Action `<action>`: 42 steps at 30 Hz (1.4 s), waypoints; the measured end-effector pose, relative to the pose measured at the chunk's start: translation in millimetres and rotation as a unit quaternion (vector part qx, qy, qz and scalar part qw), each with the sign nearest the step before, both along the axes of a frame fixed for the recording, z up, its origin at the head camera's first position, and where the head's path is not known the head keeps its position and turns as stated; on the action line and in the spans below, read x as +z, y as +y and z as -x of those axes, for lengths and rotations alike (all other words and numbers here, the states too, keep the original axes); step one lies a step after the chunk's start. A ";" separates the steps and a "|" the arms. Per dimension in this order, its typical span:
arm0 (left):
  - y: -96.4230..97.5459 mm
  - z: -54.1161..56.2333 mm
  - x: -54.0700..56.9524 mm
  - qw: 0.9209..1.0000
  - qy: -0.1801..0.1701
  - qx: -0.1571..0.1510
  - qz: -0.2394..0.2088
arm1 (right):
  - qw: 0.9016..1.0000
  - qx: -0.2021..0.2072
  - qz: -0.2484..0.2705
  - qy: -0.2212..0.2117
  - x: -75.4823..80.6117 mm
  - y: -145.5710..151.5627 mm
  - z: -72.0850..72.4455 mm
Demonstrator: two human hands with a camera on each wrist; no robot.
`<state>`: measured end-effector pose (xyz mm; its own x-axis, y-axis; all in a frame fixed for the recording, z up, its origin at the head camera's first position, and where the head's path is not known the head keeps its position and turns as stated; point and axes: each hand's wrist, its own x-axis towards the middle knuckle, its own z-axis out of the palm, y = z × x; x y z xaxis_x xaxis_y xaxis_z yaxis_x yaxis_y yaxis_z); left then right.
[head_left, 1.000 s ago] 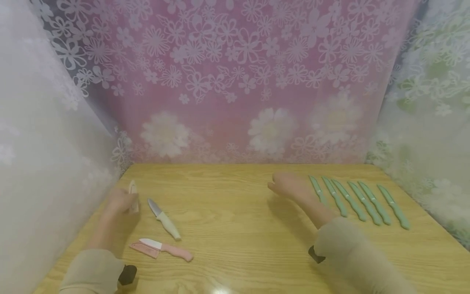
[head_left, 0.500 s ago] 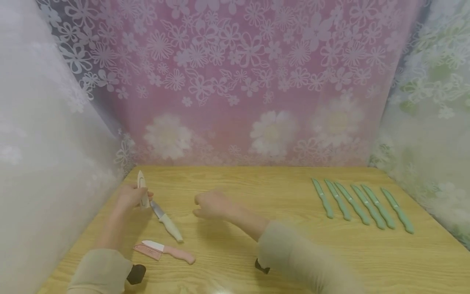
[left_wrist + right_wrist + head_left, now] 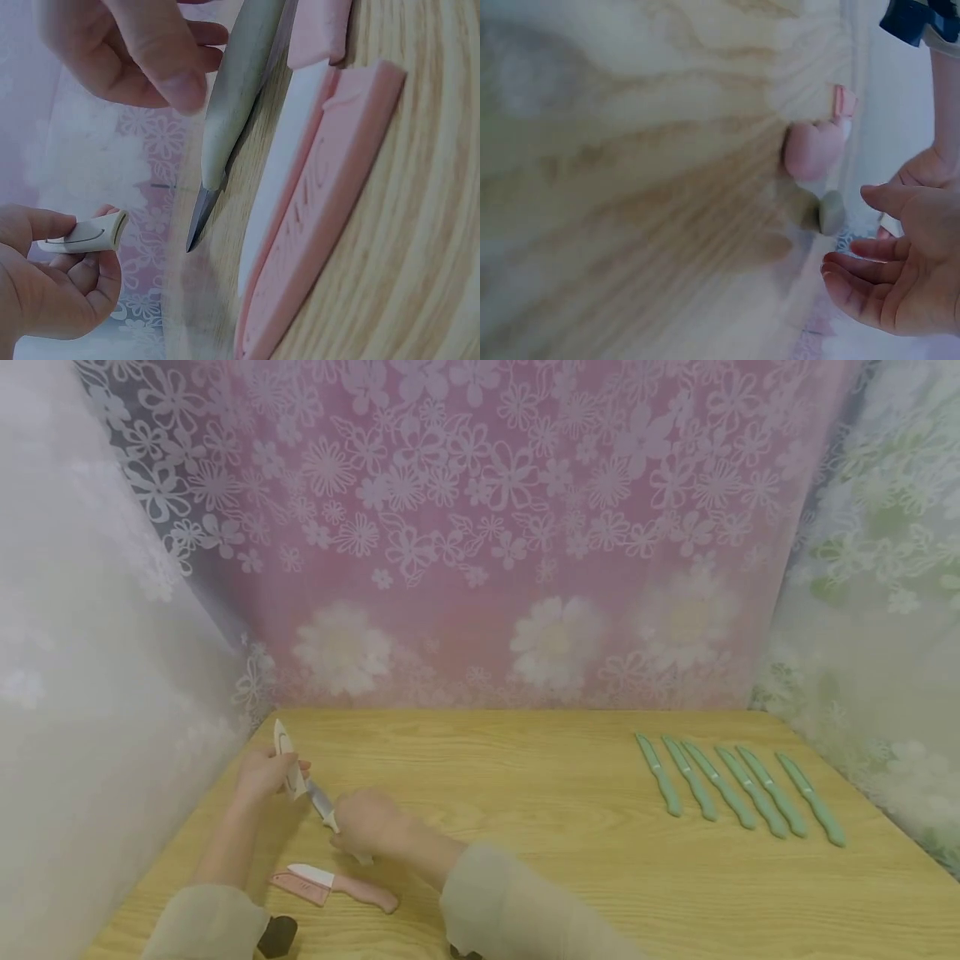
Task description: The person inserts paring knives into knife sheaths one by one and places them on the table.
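My left hand point(image 3: 261, 774) pinches a cream knife sheath point(image 3: 88, 234) between thumb and fingers, above the table's left side; its slotted end shows in the left wrist view. A cream-handled knife point(image 3: 234, 97) lies on the table, its grey blade point(image 3: 321, 802) pointing towards the sheath. Over that handle hovers my right hand point(image 3: 371, 822), covering part of it in the head view. Both wrist views show the right fingers loosely bent and apart from the handle, with nothing between them. Nearer me lie a pink-handled knife point(image 3: 366, 893) with a white blade and a pink sheath point(image 3: 298, 887) alongside.
Several green knives point(image 3: 720, 785) lie in a slanting row on the right of the wooden table point(image 3: 510, 860). Flowered cloth point(image 3: 465, 527) hangs behind the table and on both sides.
My right hand has swept left from beside the green knives to the cream-handled knife. My left hand has lifted the cream sheath and shifted slightly right.
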<state>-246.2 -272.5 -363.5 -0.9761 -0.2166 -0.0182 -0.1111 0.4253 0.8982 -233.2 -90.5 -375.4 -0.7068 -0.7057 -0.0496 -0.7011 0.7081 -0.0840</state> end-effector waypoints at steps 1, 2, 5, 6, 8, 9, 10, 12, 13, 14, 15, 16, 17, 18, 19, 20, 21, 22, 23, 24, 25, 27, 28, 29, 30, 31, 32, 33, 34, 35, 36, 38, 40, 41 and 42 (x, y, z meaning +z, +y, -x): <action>-0.2 -0.4 -0.1 1.000 0.000 0.002 -0.003 | 1.000 -0.002 -0.001 -0.002 -2.1 -2.2 -0.6; -0.4 -0.6 -0.4 1.000 -0.002 0.005 -0.005 | 1.000 -0.003 -0.007 -0.002 -4.0 -3.8 -1.1; 0.1 -1.5 -0.8 1.000 -0.007 0.009 -0.010 | 1.000 -0.012 -0.003 -0.014 -9.3 -6.7 -1.2; 0.7 -1.6 -0.7 1.000 -0.009 0.010 -0.011 | 1.000 -0.015 -0.004 -0.014 -11.1 -6.9 -0.5; 2.2 -1.7 -0.1 1.000 -0.015 0.011 -0.014 | 0.999 -0.025 -0.004 -0.019 -12.9 -5.9 1.4; 3.0 -1.5 0.5 1.000 -0.015 0.010 -0.015 | 0.999 -0.029 -0.004 -0.019 -13.5 -5.2 2.8; 3.5 -1.0 1.2 1.000 -0.014 0.009 -0.017 | 0.999 -0.034 -0.009 -0.019 -14.0 -4.1 4.5; 4.9 -0.6 2.7 1.000 -0.014 0.010 -0.017 | 0.999 -0.041 -0.022 -0.018 -14.9 -1.7 8.2; 6.3 0.0 3.2 1.000 -0.014 0.011 -0.017 | 0.999 -0.043 -0.026 -0.018 -15.0 0.2 10.2; 7.4 0.5 3.7 1.000 -0.012 0.011 -0.016 | 0.998 -0.047 -0.031 -0.020 -15.2 2.2 12.0; 8.1 1.0 4.0 1.000 -0.011 0.010 -0.016 | 0.998 -0.049 -0.036 -0.021 -14.8 4.1 13.7; 8.8 1.6 4.3 1.000 -0.010 0.010 -0.016 | 0.998 -0.052 -0.040 -0.025 -14.7 6.1 15.1; 9.9 1.9 4.4 1.000 -0.010 0.011 -0.015 | 0.997 -0.052 -0.045 -0.026 -14.8 8.0 16.3; 10.3 2.6 4.5 1.000 -0.009 0.012 -0.016 | 0.997 -0.053 -0.047 -0.027 -14.0 9.7 17.3; 11.0 3.2 4.8 1.000 -0.008 0.014 -0.020 | 0.997 -0.051 -0.049 -0.027 -12.5 11.9 18.3; 11.6 3.7 5.1 1.000 -0.008 0.015 -0.022 | 0.997 -0.050 -0.050 -0.029 -11.1 14.5 19.1; 12.1 4.2 5.6 1.000 -0.008 0.016 -0.026 | 0.997 -0.044 -0.053 -0.027 -9.7 16.9 20.3; 12.6 4.4 6.3 0.999 -0.009 0.016 -0.029 | 0.997 -0.038 -0.058 -0.019 -8.5 19.8 21.5; 13.3 4.8 7.3 0.999 -0.011 0.017 -0.030 | 0.998 -0.033 -0.054 -0.018 -7.1 23.0 23.6; 13.7 5.0 8.6 0.999 -0.013 0.017 -0.032 | 0.998 -0.029 -0.046 -0.019 -5.4 26.9 25.9; 14.7 5.4 9.9 0.999 -0.014 0.019 -0.038 | 0.999 -0.026 -0.033 -0.029 -3.9 31.6 28.8; 16.5 6.7 13.0 0.999 -0.016 0.022 -0.040 | 0.999 -0.030 0.009 -0.044 -1.9 40.8 36.2; 17.0 7.0 14.2 0.999 -0.014 0.021 -0.039 | 0.997 -0.036 0.036 -0.060 -1.2 45.6 40.2; 17.7 8.0 15.4 0.999 -0.009 0.025 -0.044 | 0.993 -0.043 0.069 -0.082 -0.5 50.8 44.3; 18.5 9.0 16.7 0.998 -0.006 0.027 -0.053 | 0.990 -0.049 0.094 -0.095 0.2 56.1 47.8; 19.7 9.9 17.9 0.998 -0.002 0.029 -0.058 | 0.985 -0.057 0.121 -0.110 0.8 61.3 51.3; 20.5 10.8 19.4 0.998 0.002 0.028 -0.062 | 0.981 -0.062 0.141 -0.119 1.4 66.5 54.3; 21.3 11.8 20.6 0.997 0.006 0.028 -0.071 | 0.977 -0.066 0.158 -0.131 2.2 71.8 56.5; 22.2 13.0 21.7 0.996 0.009 0.029 -0.083 | 0.972 -0.068 0.175 -0.143 2.7 77.2 58.3; 23.3 14.3 22.9 0.995 0.011 0.029 -0.099 | 0.967 -0.067 0.191 -0.153 3.3 82.3 59.6; 24.2 15.3 23.8 0.994 0.011 0.027 -0.109 | 0.963 -0.065 0.206 -0.164 3.9 87.1 60.6; 26.0 17.7 25.4 0.989 0.014 0.025 -0.144 | 0.952 -0.059 0.235 -0.186 4.4 96.1 61.4; 28.1 19.8 26.3 0.985 0.016 0.023 -0.170 | 0.940 -0.054 0.265 -0.208 4.6 104.0 60.8; 29.3 20.6 26.8 0.983 0.017 0.020 -0.183 | 0.936 -0.052 0.274 -0.212 4.6 107.4 60.0; 30.6 21.3 27.2 0.980 0.019 0.020 -0.196 | 0.932 -0.050 0.285 -0.217 4.6 110.5 59.0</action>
